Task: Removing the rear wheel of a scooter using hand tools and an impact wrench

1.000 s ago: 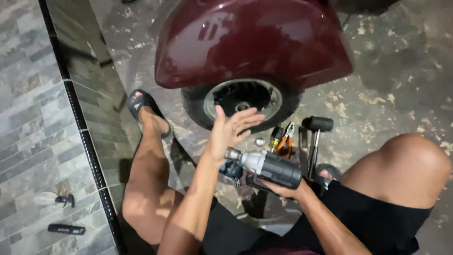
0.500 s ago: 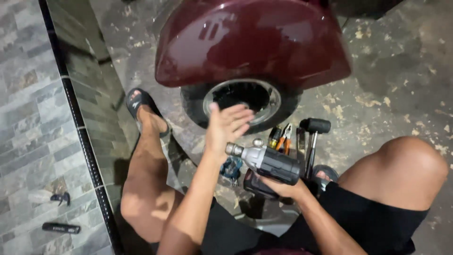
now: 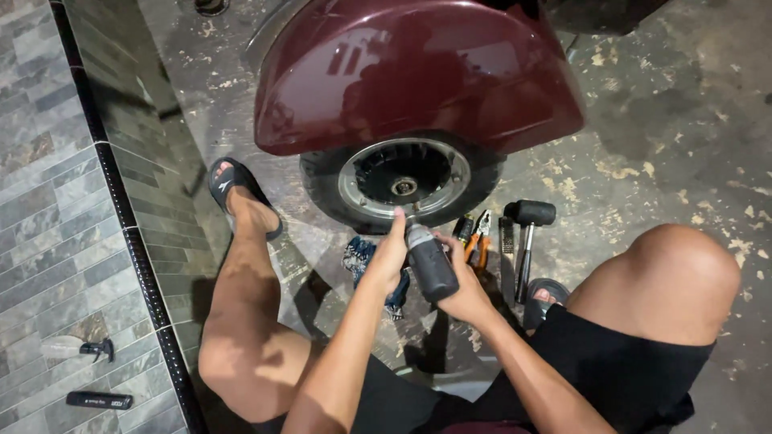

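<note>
Right hand [image 3: 462, 293] is wrapped tight around the body of a dark power tool [image 3: 430, 261], grip clamped on it, with the nose pointed up at the rim of the wheel [image 3: 402, 178] under the maroon fender [image 3: 418, 72]. Left hand [image 3: 388, 257] sits against the front end of the tool, fingers curled around it near the nose. On the concrete floor [image 3: 659, 120] just right of the tool there are pliers [image 3: 480, 233] with orange handles and a black mallet [image 3: 527, 233]. A blue rag [image 3: 358, 255] lies just left of the hands.
</note>
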